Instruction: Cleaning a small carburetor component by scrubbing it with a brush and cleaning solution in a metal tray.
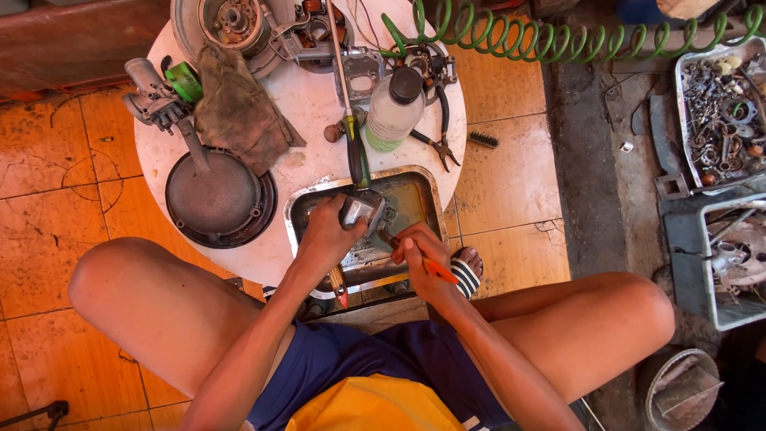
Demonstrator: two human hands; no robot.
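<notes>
Over a shallow metal tray [423, 185] at the near edge of a round white surface [307, 104], the left hand [329, 233] is closed around a small grey metal part [361, 210], gripping it by its body and holding it just above the murky liquid in the tray. The right hand [423, 257] is closed on an orange-handled tool [437, 270], probably a small brush, though its working end is half hidden by the fingers; its tip points toward the part. The part looks like cast metal: stiff, fairly heavy for its bulk, and likely slick with oil or solvent, so a grasp wrapped around its broad sides, as now, seems safer than a pinch at an edge. The tool is light and rigid and is held near the middle like a pen. Further back on the surface lie a dark round cover [217, 198], a greasy rag [238, 108], a plastic bottle with a dark cap [394, 112], a pair of pliers [441, 132] and a long screwdriver [351, 128] reaching toward the tray. A green coiled hose [542, 36] runs across the tiled floor behind.
</notes>
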